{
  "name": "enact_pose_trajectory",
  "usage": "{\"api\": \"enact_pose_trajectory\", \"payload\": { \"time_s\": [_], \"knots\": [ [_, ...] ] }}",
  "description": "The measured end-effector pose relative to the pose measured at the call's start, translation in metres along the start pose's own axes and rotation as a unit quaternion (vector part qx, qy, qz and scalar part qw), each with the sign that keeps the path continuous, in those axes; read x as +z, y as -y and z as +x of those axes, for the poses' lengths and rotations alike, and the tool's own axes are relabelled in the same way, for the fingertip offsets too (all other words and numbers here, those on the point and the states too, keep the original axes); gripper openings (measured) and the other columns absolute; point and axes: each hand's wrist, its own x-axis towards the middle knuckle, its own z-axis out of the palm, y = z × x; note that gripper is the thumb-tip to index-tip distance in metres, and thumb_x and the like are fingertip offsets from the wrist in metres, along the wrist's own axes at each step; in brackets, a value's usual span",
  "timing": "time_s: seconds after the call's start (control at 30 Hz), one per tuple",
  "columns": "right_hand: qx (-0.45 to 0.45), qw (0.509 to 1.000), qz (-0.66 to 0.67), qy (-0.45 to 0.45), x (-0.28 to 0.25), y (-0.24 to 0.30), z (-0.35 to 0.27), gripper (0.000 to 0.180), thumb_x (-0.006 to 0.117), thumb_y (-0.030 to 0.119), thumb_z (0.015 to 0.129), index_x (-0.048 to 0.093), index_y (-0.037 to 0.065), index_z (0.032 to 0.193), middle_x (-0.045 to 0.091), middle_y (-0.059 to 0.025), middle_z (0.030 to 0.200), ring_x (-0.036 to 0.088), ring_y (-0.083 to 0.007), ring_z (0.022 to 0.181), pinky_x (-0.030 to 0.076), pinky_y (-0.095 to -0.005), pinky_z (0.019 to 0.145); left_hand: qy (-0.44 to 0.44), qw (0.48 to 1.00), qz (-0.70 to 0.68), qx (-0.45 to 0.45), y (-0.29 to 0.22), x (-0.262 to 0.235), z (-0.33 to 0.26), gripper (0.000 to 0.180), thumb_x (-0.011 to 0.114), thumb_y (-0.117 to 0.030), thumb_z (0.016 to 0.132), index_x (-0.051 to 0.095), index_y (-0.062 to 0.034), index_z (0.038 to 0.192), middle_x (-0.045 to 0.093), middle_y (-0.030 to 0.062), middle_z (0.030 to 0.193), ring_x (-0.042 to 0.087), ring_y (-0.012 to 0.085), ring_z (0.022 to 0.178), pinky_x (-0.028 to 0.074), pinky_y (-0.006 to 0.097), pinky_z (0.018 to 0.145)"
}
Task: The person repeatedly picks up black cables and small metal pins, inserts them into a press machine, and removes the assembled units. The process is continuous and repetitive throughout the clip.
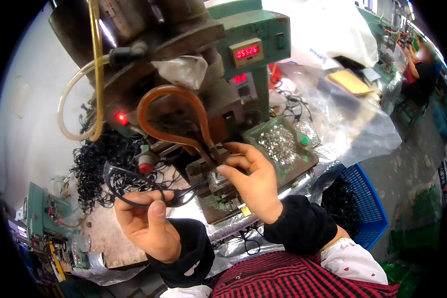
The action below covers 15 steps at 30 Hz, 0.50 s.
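My left hand pinches a looped black cable between thumb and fingers. From there the cable's strands run right to the small metal work holder of a green press machine. My right hand is at that holder, thumb and fingertips drawn together on its right side. What those fingertips grip is too small and partly hidden to make out. Just above the fingers, an orange-brown tube loop comes down to the tooling.
Right of the holder stands a green tray of small metal parts. A tangled heap of black cables lies at left, near a red button. A blue basket with black cables stands at lower right. Another person sits far right.
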Motion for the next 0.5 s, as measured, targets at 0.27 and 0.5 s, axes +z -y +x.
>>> {"api": "enact_pose_trajectory", "payload": {
  "time_s": [0.27,0.5],
  "knots": [
    [0.044,0.994,0.098,-0.008,0.000,-0.010,0.004,0.043,0.067,-0.001,0.085,0.053,-0.005,0.126,0.071,-0.0093,0.096,0.063,-0.0110,0.093,0.047,-0.0250,0.087,-0.037,0.998,0.057,-0.015,0.018,0.007,0.029,0.013,0.058,0.004,0.092,0.052,-0.0021,0.103,0.063,0.0079,0.090,0.065,0.0197,0.085,0.058,0.038,0.071],
    [0.082,0.978,0.190,-0.011,0.005,-0.007,0.002,0.045,0.063,-0.002,0.086,0.052,-0.005,0.130,0.067,-0.0115,0.108,0.060,-0.0140,0.104,0.045,-0.0258,0.094,-0.025,0.998,-0.030,-0.039,0.019,0.008,0.037,0.013,0.061,0.001,0.093,0.053,-0.0019,0.102,0.062,0.0069,0.089,0.065,0.0203,0.086,0.059,0.037,0.071]
  ]
}}
